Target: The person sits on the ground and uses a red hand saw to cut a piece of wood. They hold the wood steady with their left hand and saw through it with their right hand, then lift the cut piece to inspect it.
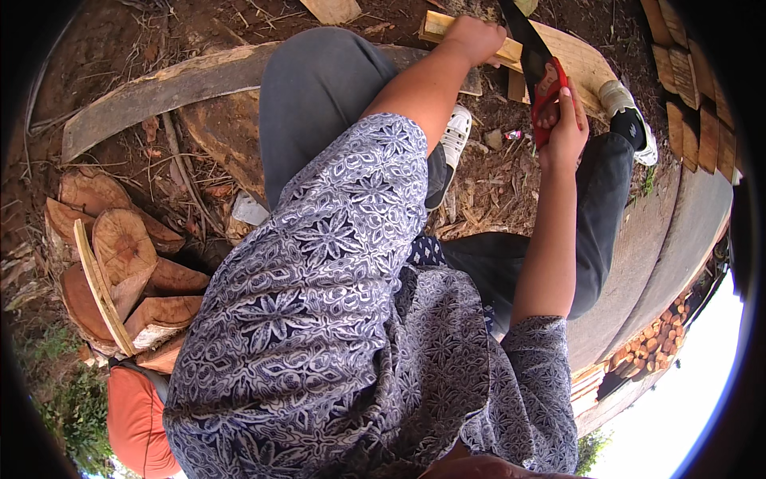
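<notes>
My right hand (pixel 565 128) is closed around the red handle (pixel 550 88) of a handsaw. The saw's dark blade (pixel 524 33) runs up past the top edge of the view, across a pale strip of wood (pixel 437 25). With fingers curled, my left hand (pixel 476 40) grips that strip just left of the blade. Under and beyond the strip lies a wider light plank (pixel 578 60), reaching toward my right shoe (pixel 630 108). Whether the blade's teeth sit in a cut cannot be made out.
A long grey board (pixel 171 84) passes behind my bent left knee. Split logs (pixel 124 247) are heaped at the left, near an orange object (pixel 140 419). Stacked wood pieces (pixel 686 72) stand at far right, with a firewood pile (pixel 658 339) below. Wood chips litter the soil.
</notes>
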The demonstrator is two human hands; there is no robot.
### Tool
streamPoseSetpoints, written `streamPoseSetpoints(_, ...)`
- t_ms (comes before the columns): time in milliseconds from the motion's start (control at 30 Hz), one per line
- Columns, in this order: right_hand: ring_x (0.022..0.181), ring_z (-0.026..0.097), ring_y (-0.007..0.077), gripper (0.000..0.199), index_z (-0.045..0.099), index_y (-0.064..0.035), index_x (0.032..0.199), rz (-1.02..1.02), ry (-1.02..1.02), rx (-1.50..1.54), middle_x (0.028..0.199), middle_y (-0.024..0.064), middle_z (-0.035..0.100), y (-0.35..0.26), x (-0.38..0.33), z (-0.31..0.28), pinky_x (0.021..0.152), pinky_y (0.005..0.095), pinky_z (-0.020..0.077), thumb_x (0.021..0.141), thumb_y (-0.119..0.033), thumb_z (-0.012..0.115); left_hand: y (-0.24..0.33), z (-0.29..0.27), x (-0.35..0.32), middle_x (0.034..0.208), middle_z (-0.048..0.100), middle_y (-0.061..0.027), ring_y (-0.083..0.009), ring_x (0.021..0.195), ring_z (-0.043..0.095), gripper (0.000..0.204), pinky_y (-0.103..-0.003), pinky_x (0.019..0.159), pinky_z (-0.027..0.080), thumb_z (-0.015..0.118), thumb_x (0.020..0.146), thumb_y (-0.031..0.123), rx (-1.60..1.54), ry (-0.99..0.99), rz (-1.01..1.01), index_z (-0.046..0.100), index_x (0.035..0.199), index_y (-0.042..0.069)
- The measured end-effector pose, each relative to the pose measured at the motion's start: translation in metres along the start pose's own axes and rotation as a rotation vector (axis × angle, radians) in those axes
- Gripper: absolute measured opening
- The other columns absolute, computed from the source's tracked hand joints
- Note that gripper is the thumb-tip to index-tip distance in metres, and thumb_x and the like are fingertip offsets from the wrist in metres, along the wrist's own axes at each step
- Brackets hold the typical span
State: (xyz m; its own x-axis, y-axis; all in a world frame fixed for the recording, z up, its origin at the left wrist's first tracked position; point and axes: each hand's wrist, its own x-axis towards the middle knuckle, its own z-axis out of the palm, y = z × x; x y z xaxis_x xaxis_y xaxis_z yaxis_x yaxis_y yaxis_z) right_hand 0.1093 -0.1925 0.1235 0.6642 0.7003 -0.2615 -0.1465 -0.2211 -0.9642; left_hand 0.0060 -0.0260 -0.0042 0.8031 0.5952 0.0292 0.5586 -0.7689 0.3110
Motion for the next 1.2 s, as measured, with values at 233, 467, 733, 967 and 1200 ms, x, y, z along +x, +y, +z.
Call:
streamPoseSetpoints(233,0.056,0.045,0.0071,0.05,0.05,0.0034,0.149,-0.015,0.018,-0.049,0.065,-0.0039,0.046,0.002,-0.006,0.002,0.054,0.0247,0.0397,0.105,-0.017,0.062,-0.011,0.006,0.006,0.107,0.072,-0.0186,-0.0357,0.099,0.071,0.058,-0.047,0.082,0.057,0.083,0.08,0.045,-0.124,0.01,0.048,0.06,0.114,0.004)
streamPoseSetpoints(467,0.074,0.058,0.003,0.047,0.06,0.0028,0.141,-0.221,0.135,-0.096,0.095,0.001,0.069,0.064,-0.034,-0.01,0.066,0.0207,0.0468,0.101,-0.02,0.069,0.001,-0.019,0.008,0.104,0.07,-0.0239,-0.0421,0.098,0.069,0.057,-0.05,0.085,0.056,0.084,0.08,0.043,-0.162,0.047,0.108,0.06,0.109,0.0)
streamPoseSetpoints(733,0.082,0.059,0.0045,0.031,0.07,0.0037,0.126,-0.375,0.22,0.018,0.096,-0.0008,0.07,-0.004,-0.01,-0.01,0.074,0.0205,0.0474,0.103,-0.016,0.066,-0.003,-0.013,0.008,0.108,0.073,-0.0153,-0.0357,0.1,0.072,0.062,-0.048,0.081,0.059,0.075,0.085,0.06,0.124,-0.043,0.103,0.06,0.109,0.005)
streamPoseSetpoints(967,0.075,0.058,0.0049,0.034,0.07,0.0003,0.128,-0.131,0.232,-0.093,0.087,0.0002,0.069,-0.009,-0.032,0.004,0.067,0.0226,0.0484,0.1,-0.019,0.069,-0.014,-0.013,0.006,0.109,0.071,-0.0196,-0.041,0.102,0.069,0.063,-0.052,0.082,0.056,0.072,0.088,0.061,0.054,-0.084,0.085,0.058,0.107,0.003)
streamPoseSetpoints(1200,0.077,0.069,0.0153,0.044,0.068,0.0014,0.13,-0.254,0.266,-0.159,0.085,0.0104,0.074,0.018,-0.04,0.017,0.071,0.0303,0.0544,0.096,-0.026,0.07,-0.014,-0.014,0.004,0.11,0.07,-0.0206,-0.0425,0.102,0.069,0.062,-0.053,0.082,0.056,0.073,0.087,0.06,0.041,-0.094,0.078,0.057,0.105,0.003)
